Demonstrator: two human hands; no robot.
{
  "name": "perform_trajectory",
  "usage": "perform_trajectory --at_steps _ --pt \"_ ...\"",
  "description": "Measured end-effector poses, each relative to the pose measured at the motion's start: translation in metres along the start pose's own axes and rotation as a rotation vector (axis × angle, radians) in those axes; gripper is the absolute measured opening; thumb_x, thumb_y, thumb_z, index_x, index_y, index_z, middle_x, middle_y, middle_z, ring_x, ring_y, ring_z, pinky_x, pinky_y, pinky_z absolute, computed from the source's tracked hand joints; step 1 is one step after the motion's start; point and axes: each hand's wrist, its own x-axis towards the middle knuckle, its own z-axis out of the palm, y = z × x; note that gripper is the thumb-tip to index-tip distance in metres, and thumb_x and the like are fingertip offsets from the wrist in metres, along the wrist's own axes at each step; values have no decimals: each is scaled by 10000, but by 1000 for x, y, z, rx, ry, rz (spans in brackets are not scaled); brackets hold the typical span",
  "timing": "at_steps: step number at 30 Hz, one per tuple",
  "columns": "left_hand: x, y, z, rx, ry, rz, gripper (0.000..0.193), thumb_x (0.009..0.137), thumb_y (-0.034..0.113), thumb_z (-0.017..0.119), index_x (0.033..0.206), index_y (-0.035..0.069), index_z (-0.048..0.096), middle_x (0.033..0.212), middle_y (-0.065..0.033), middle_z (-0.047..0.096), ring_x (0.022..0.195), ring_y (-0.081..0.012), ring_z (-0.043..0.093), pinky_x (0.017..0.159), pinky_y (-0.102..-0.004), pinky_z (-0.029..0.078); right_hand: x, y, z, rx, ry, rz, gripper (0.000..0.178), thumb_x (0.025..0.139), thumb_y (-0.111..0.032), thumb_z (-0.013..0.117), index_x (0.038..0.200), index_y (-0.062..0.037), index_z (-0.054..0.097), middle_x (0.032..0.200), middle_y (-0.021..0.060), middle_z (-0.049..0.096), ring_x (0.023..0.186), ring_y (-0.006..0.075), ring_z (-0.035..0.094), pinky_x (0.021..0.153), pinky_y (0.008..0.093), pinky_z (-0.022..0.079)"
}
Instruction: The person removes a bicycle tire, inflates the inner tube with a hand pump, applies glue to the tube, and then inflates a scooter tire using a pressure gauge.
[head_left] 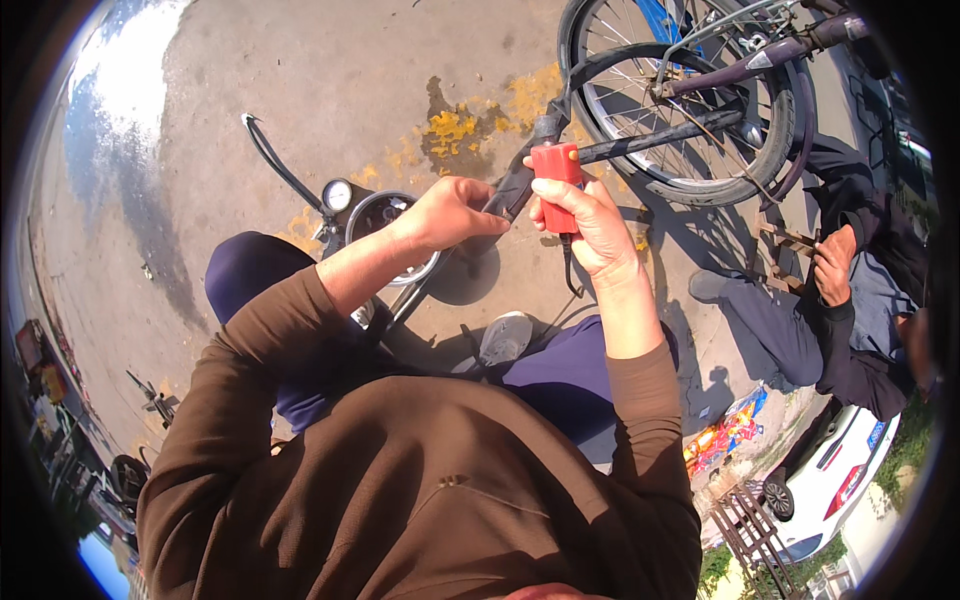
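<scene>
My right hand (590, 215) is wrapped round a red corded power tool (556, 190), held upright in front of my chest. Its dark collar points away from me, and a black cord hangs from its near end. My left hand (455, 212) is closed, thumb and fingers pinching a flat black inner tube (516, 188). From that pinch the tube runs behind the tool toward the bicycle wheel (690, 115) at the far right. Whether the tool touches the tube is hidden by the tool's body.
Left of my hands stand a round gauge (338, 194) and a metal-rimmed round object (372, 215) beside a curved handle (268, 150). Another person's hand (835, 265) is at the right, near a wooden frame (788, 240). A white car (835, 490) stands behind that person.
</scene>
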Motion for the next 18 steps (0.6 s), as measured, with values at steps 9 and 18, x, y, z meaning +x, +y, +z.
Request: perform_trajectory --at_steps 9,18 --pt "15 3 -14 -254 -218 -17 133 912 171 704 921 41 733 829 21 660 741 -65 570 638 -247 462 29 18 -15 212 -29 -34 522 829 -284 707 1256 -12 581 866 64 622 678 144 601 637 287 500" --pt "4 15 -30 280 -88 456 274 923 255 693 847 -7 678 792 -26 451 787 -140 476 710 -327 403 39 16 -8 66 -93 90 508 844 -333 684 1248 -36 601 964 47 636 744 129 594 624 251 488"
